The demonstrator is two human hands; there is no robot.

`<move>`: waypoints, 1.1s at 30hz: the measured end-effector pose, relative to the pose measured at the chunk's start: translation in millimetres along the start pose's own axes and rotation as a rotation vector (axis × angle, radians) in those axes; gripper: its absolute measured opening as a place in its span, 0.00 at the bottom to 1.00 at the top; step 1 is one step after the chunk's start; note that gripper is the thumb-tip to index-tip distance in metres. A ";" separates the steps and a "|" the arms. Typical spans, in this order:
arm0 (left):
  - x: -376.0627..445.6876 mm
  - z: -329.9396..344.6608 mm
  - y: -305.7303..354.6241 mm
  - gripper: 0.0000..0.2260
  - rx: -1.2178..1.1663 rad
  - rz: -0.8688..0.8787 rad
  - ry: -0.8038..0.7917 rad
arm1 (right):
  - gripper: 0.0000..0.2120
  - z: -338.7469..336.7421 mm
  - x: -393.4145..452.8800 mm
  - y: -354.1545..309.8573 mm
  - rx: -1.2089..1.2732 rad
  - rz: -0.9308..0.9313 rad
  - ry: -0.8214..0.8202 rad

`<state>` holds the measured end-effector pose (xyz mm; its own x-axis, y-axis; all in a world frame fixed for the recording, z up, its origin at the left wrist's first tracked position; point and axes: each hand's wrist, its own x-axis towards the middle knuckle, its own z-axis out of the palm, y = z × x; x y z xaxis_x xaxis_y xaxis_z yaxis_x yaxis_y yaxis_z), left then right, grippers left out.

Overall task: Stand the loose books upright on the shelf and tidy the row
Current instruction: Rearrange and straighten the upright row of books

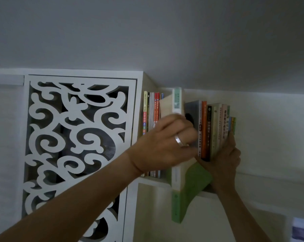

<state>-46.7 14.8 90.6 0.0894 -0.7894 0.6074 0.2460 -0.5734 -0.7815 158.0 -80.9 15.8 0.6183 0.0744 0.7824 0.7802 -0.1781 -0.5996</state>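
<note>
- Head view: I am looking up at a high shelf right of centre in the frame, beside a white fretwork panel on the left.
- My left hand is closing around the tall green-and-white book, fingers curled over its spine; the book's long axis is running vertically and its lower end is hanging below the shelf edge.
- My right hand is cupping the leaning cluster of books from below and right, fingers wrapped.
- A thin upright row is standing just left of the tall book.
- I judge the left hand nearer, so it should be pushing the tall book inward.
</note>
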 end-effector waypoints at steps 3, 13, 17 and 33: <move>7.1 13.2 9.7 0.14 -0.038 0.038 0.035 | 0.65 -4.6 0.6 3.1 0.034 -0.002 0.027; -44.5 61.6 -48.8 0.05 0.045 0.096 -0.407 | 0.64 -2.0 -3.0 10.4 -0.017 -0.011 0.049; -54.7 66.8 -45.1 0.07 0.047 0.072 -0.539 | 0.65 0.7 -1.2 12.7 -0.028 -0.006 0.057; -22.4 116.9 77.2 0.34 0.394 -0.300 -1.469 | 0.66 3.6 -2.2 9.7 -0.127 0.009 0.123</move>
<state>83.2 13.9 33.4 0.7699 0.3769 0.5150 0.6361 -0.3880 -0.6670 164.5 -79.3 7.6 0.6031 -0.0473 0.7963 0.7515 -0.3009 -0.5871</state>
